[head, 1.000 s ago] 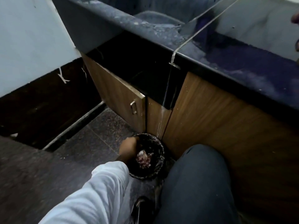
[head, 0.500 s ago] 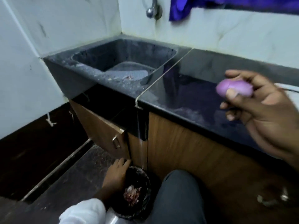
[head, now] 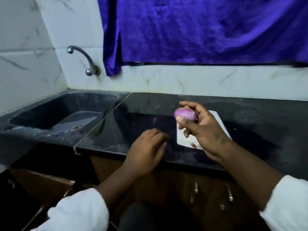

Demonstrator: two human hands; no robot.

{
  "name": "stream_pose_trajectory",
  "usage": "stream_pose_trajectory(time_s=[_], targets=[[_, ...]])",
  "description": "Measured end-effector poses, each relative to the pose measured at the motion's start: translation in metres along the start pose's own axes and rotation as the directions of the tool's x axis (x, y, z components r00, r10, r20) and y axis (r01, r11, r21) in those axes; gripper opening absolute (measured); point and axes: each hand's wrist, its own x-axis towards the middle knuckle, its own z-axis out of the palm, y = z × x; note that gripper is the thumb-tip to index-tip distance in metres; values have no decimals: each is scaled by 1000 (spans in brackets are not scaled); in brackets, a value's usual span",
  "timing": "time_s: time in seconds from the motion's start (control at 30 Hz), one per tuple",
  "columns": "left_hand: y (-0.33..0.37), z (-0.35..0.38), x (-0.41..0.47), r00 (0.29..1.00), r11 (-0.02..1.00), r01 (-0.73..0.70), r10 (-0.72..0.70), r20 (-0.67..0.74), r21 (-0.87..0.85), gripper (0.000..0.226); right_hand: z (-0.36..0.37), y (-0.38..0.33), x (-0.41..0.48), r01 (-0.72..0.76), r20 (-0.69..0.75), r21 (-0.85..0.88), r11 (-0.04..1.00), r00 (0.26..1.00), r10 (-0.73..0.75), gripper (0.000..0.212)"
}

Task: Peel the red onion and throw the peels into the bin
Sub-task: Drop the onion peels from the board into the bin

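A peeled, pale purple red onion [head: 184,115] is held between the thumb and fingers of my right hand [head: 202,130], above a white cutting board [head: 221,126] on the black counter. A small red scrap of peel [head: 193,145] lies on the board's near edge. My left hand [head: 147,151] hovers over the counter's front edge, left of the board, fingers loosely curled and holding nothing. The bin is out of view below the counter.
A black sink [head: 63,112] with a metal tap [head: 83,60] sits at the left of the counter [head: 258,114]. A blue curtain [head: 200,29] hangs over the tiled wall. Wooden cabinet doors with handles [head: 230,194] run under the counter.
My left hand has come up from the bin on the floor to the counter edge. The view has lifted from the floor to the counter, and the bin has dropped out of sight.
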Motion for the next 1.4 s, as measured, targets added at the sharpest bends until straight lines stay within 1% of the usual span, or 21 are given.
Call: stream_pose_trajectory(time_s=[0.1,0.17,0.23,0.27,0.33,0.4,0.43,0.5,0.6,0.7,0.8,0.87,0.97,1.1,1.2,1.23,1.27,1.3,1.33,1.37,1.4], targets=[[17,42,53,995,995,7,3,96,-102,34,-45,-5,1,8,-82,-19,1000,997,-9,42],[26,64,81,978,988,57,-27,206,-144,42,-70,-6,1,5,-128,-24,1000,992,-8,42],[33,83,102,935,984,111,-55,351,-142,46,-90,-6,-1,-1,-160,-24,1000,987,-3,42],[35,92,110,908,985,113,-50,417,-128,47,-98,-4,-2,-2,-170,-22,1000,985,-2,41],[41,106,122,845,993,77,-14,534,-95,48,-109,0,-5,-5,-189,-18,1000,982,1,41],[47,115,128,785,998,32,7,619,-51,51,-118,2,-7,-7,-206,-11,1000,978,4,42],[50,115,130,773,999,18,8,635,-34,52,-122,3,-8,-6,-214,-10,1000,977,4,43],[54,110,130,778,1000,-9,15,629,-13,52,-127,4,-10,-2,-224,-6,1000,975,1,43],[56,94,117,762,992,-99,29,647,72,54,-132,5,-12,4,-234,8,1000,972,-2,44],[54,84,103,738,976,-166,30,674,138,48,-129,9,-13,-4,-230,15,1000,973,7,44],[53,81,99,767,953,-243,76,638,178,41,-122,14,-13,-11,-225,4,1000,974,11,45],[53,80,96,791,943,-261,85,605,209,36,-117,16,-13,-11,-230,-5,1000,973,9,46],[63,78,89,820,931,-265,81,566,251,27,-113,21,-14,-12,-230,-9,1000,973,10,47],[76,75,83,846,913,-260,58,530,314,25,-108,24,-15,-25,-234,-15,1000,972,21,47],[71,75,76,877,936,-228,77,475,270,21,-101,25,-15,-35,-229,-19,999,973,29,47],[66,76,73,899,954,-190,75,431,230,19,-98,25,-15,-37,-220,-24,999,975,31,46],[60,75,70,928,979,-122,53,368,165,20,-94,26,-15,-39,-209,-30,999,977,32,46],[54,72,67,957,997,-17,-5,291,72,20,-90,26,-15,-41,-197,-35,999,980,33,45],[49,66,64,972,993,111,-100,211,-41,18,-84,26,-14,-43,-179,-42,998,983,35,44],[43,58,61,969,959,228,-206,140,-168,16,-77,26,-13,-47,-160,-44,998,986,39,43],[36,47,56,944,896,330,-316,97,-296,15,-67,27,-12,-55,-136,-43,998,989,49,42]])
